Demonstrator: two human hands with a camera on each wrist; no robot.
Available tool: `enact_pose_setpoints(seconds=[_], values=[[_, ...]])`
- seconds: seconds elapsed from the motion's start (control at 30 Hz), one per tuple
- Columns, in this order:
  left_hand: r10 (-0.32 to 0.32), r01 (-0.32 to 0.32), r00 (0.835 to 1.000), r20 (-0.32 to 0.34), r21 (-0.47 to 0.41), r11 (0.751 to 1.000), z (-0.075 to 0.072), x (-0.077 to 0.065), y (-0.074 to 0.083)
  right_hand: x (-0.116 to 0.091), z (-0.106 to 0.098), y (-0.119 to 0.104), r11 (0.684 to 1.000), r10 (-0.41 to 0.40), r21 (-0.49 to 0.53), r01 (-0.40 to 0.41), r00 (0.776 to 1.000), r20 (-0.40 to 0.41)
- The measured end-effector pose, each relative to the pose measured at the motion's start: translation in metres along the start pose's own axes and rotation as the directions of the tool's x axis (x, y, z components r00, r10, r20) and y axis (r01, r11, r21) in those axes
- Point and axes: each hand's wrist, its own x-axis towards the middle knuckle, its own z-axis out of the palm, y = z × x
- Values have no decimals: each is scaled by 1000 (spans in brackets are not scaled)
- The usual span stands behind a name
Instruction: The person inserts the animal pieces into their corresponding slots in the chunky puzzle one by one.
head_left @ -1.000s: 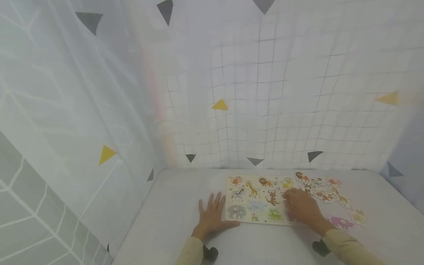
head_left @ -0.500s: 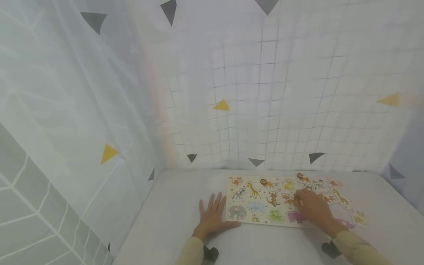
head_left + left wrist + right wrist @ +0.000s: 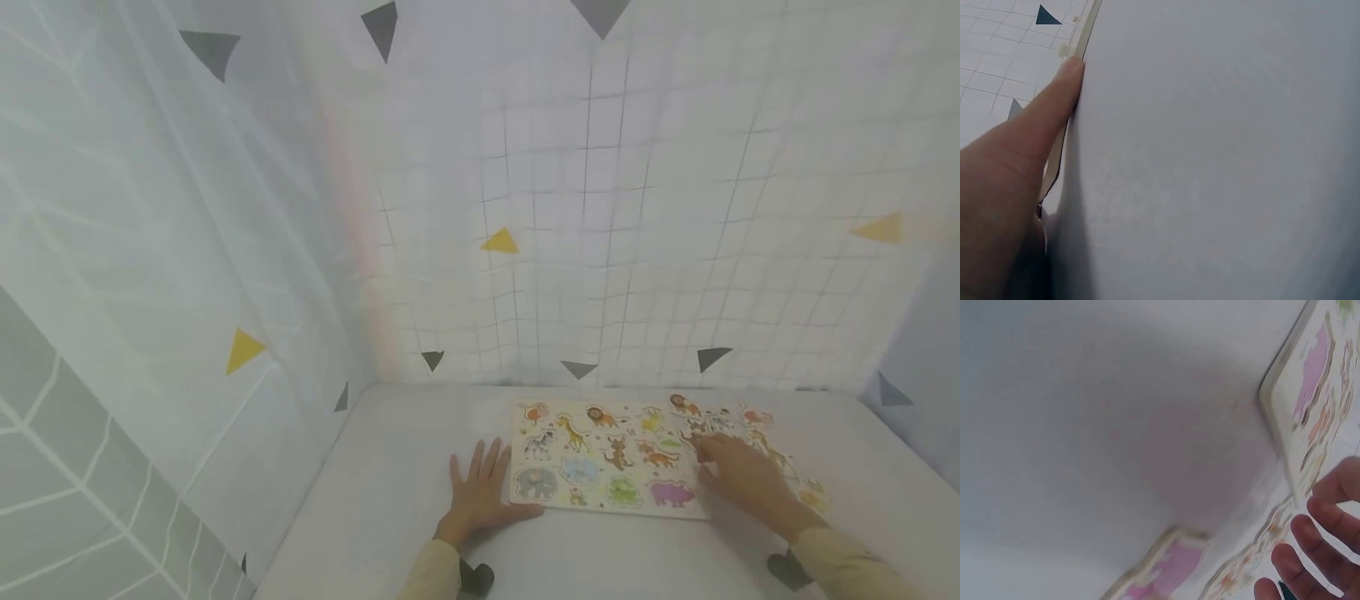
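One flat puzzle board [image 3: 561,505], printed with coloured animals, lies on the white table [image 3: 600,558]. Just beside its right edge is a small brown animal piece [image 3: 694,429], directly in front of the right hand [image 3: 742,477], so close that thumb and finger seem to be at it. From where I stand, I can't tell whether they pinch it or merely hover there. The wrist view shows thumb and forefinger near each other at the board's corner, the other fingers gently bent and parted.

At the board's left edge, the left hand [image 3: 478,496] lies flat with fingers spread and holds nothing; its thumb stretches along the near edge and touches it.

Several loose pieces are scattered beyond the board's right side. A lion piece [image 3: 684,406] sits by its far right corner, with a zebra piece [image 3: 722,421] next in line and a pinkish-orange piece [image 3: 754,415] further off. A giraffe piece [image 3: 777,454] is partly covered by the right hand. A yellowish piece [image 3: 813,495] lies farthest from the board, and the wrist view shows a purple piece [image 3: 1175,569] apart from it too.

Behind the board rises a pale gridded curtain [image 3: 555,292].
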Motion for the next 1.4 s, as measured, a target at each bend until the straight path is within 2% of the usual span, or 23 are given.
enact_pose_setpoints(seconds=[0.17, 0.33, 0.47, 0.57, 0.67, 0.77, 0.97, 1.4], values=[[5, -5, 1000, -6, 3, 1000, 1, 0, -1, -7, -9, 10, 1000, 7, 2, -7, 996, 86], [5, -5, 1000, -23, 7, 1000, 1, 0, -2, -12, -17, 14, 998, 35, 50, -44, 985, 169], [4, -3, 1000, -19, 6, 1000, 4, 1, -4, -14, -25, 19, 989, 89, 89, -119, 955, 284], [-1, 2, 1000, -12, 18, 1000, 8, 3, -5, -14, -31, 25, 987, 113, 66, -144, 931, 346], [-1, 1, 1000, -18, 21, 1000, 10, 3, -6, -15, -36, 30, 994, 92, 30, -110, 930, 355], [-1, 1, 1000, -22, 22, 1000, 9, 2, -6, -15, -39, 34, 995, 75, 41, -96, 927, 368], [-1, 2, 1000, -11, 30, 1000, 9, 1, -6, -23, -37, 40, 983, 109, 85, -160, 896, 431], [11, -11, 1000, -16, 33, 999, 10, -1, -7, -34, -37, 41, 984, 143, 30, -177, 873, 467]])
